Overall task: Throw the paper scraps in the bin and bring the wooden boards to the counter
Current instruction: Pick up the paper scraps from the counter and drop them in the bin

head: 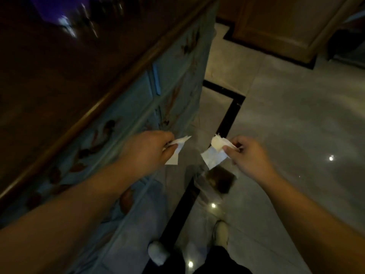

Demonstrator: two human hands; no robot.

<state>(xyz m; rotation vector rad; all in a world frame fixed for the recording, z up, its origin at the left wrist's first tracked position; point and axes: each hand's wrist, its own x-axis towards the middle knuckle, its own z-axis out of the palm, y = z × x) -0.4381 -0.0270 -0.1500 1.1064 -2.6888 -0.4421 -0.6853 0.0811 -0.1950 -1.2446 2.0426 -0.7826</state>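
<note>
My left hand (151, 148) pinches a white paper scrap (175, 153) that juts out to the right of its fingers. My right hand (246, 155) grips another white paper scrap (214, 155), partly crumpled, hanging to the left of its thumb. Both hands are held out in front of me above the floor, about a hand's width apart. No bin and no wooden boards show in this view.
A blue painted cabinet (138, 107) with a dark wooden top (59, 62) runs along my left. Glossy grey floor tiles (296, 125) with a black inlay strip (229, 119) lie ahead. A wooden door or cabinet (286, 22) stands at the far right. My feet (221, 232) show below.
</note>
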